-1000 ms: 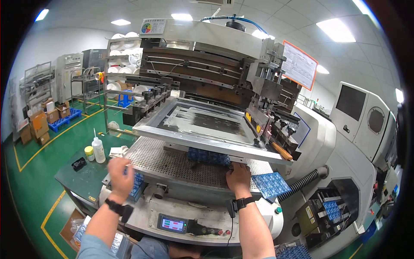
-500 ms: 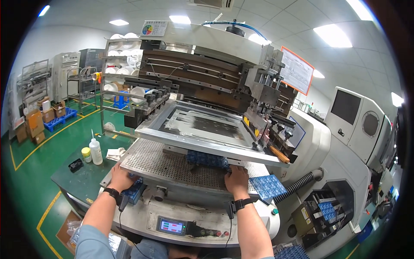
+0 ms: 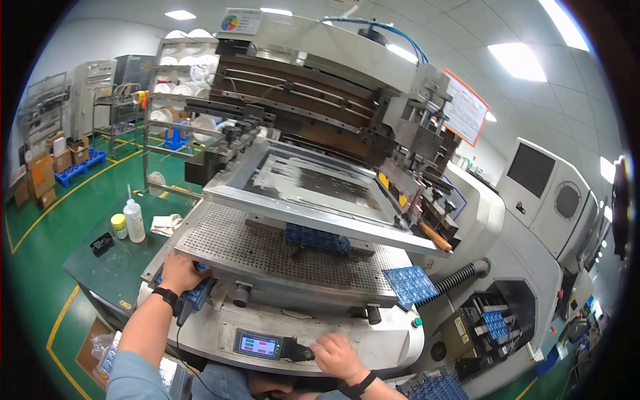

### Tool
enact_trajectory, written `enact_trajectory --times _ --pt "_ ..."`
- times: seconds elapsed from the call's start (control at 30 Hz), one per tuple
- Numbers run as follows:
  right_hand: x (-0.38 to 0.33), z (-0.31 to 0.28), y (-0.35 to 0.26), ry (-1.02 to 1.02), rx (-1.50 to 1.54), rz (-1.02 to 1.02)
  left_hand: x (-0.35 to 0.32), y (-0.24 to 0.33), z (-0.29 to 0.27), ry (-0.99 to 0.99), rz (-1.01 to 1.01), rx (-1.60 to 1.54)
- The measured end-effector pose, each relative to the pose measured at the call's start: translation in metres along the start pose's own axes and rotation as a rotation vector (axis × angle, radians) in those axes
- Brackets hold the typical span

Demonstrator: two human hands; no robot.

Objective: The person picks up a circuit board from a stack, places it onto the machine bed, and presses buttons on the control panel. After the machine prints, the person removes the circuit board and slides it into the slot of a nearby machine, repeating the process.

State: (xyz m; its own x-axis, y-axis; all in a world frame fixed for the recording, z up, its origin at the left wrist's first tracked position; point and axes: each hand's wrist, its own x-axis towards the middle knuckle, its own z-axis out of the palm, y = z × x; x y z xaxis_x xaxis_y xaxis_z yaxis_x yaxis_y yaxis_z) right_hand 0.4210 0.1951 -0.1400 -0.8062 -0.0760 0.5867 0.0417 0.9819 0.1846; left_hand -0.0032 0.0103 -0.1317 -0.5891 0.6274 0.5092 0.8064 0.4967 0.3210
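Note:
My left hand (image 3: pixel 181 272) is closed over a stack of blue patterned panels (image 3: pixel 195 295) at the left front corner of a perforated metal table (image 3: pixel 223 233); some fingertips are hidden. Low at the front of the machine, my right hand (image 3: pixel 338 357) is loosely curled at the row of buttons beside a small lit touchscreen (image 3: pixel 259 345). I see nothing in it. One blue patterned panel (image 3: pixel 317 239) lies on the table, partly beneath a tilted metal-framed printing screen (image 3: pixel 320 215) smeared with pale ink. Another blue panel (image 3: pixel 410 287) rests at the table's right edge.
A white squeeze bottle (image 3: pixel 134 222), a yellow-capped jar (image 3: pixel 119 227) and a cloth (image 3: pixel 167 225) stand on the dark green side table at left. A ribbed hose (image 3: pixel 460 280) runs at right, near a unit holding a blue panel (image 3: pixel 495 325). An orange-handled tool (image 3: pixel 435 235) sits by the screen frame.
My right hand has left the table's front edge by the panel and come down to the buttons. My left hand stays at the panel stack. The view has shifted slightly.

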Motion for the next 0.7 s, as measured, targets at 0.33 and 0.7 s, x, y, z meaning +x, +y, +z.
enact_trajectory --times 0.33,0.7 --pt "-0.141 -0.026 0.171 0.035 -0.518 1.02 -0.002 -0.015 0.017 0.104 0.114 -0.081" --pt "-0.149 -0.057 0.21 -0.255 -0.469 1.314 0.01 -0.003 -0.007 0.079 0.186 -0.094"
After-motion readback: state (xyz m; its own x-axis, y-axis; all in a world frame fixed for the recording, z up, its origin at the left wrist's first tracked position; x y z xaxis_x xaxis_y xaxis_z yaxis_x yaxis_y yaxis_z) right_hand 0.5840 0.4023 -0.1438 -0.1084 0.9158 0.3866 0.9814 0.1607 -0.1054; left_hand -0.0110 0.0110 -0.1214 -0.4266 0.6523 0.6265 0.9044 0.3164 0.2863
